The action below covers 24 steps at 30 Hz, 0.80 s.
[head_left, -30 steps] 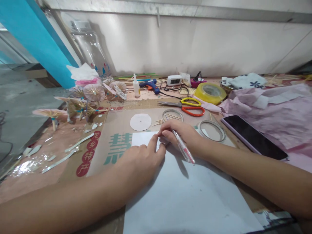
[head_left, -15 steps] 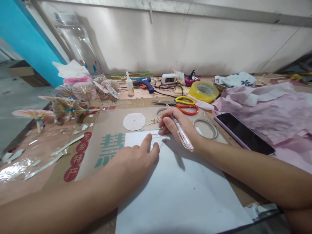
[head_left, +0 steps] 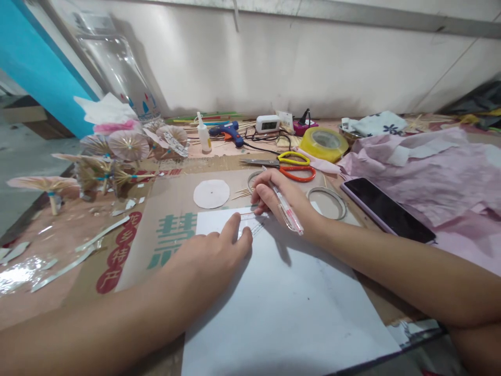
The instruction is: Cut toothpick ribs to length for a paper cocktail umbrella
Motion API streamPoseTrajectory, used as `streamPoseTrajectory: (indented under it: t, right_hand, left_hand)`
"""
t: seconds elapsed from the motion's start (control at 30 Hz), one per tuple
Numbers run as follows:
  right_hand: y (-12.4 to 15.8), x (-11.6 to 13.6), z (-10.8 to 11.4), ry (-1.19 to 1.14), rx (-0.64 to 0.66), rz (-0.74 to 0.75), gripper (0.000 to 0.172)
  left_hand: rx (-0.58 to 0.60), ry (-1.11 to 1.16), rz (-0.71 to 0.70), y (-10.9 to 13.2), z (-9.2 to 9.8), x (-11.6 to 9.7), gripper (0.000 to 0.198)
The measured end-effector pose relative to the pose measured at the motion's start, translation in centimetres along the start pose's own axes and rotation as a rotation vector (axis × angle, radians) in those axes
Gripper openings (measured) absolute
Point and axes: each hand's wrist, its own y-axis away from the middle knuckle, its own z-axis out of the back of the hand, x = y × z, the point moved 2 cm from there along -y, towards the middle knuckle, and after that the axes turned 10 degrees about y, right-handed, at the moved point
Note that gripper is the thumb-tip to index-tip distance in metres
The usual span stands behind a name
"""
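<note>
A sheet of white paper point(head_left: 289, 308) lies in front of me on the cardboard. My left hand point(head_left: 213, 256) holds down a clear ruler point(head_left: 256, 230) near the paper's far edge, index finger and thumb apart on it. Along the ruler runs a thin wooden stick point(head_left: 247, 213), between my left index fingertip and my right fingertips. My right hand point(head_left: 279, 196) has a clear pen point(head_left: 287, 209) tucked in it, tip pointing up and away. Its fingers are closed low at the stick's right end. Just beyond the paper lies a round white disc point(head_left: 212, 194) with a small centre hole.
Scissors point(head_left: 287, 164), a tape ring point(head_left: 326, 202), several thin sticks and a yellow tape roll point(head_left: 324, 143) lie beyond my hands. A phone point(head_left: 387, 209) and pink cloth-like sheets point(head_left: 426, 177) are right. Small paper umbrellas point(head_left: 128, 145), a glue bottle point(head_left: 203, 133) and a glue gun point(head_left: 227, 131) stand farther back.
The whole view has shifted slightly, with things now a little farther left and up. Both hands keep nearly the same place on the paper, and the pen stays in my right hand.
</note>
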Motion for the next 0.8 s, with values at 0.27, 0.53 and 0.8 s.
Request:
streamPoseTrajectory:
  t: [0.27, 0.53, 0.8]
  right_hand:
    - [0.07, 0.08, 0.0, -0.008, 0.013, -0.002, 0.024]
    - [0.06, -0.15, 0.05, 0.002, 0.021, -0.017, 0.031]
    - [0.0, -0.27, 0.0, -0.003, 0.02, -0.009, 0.024]
  left_hand:
    - [0.004, 0.01, 0.006, 0.02, 0.33, -0.02, 0.061]
    - [-0.002, -0.015, -0.001, 0.27, 0.34, -0.08, 0.06]
    - [-0.074, -0.048, -0.022, 0.24, -0.16, -0.05, 0.057]
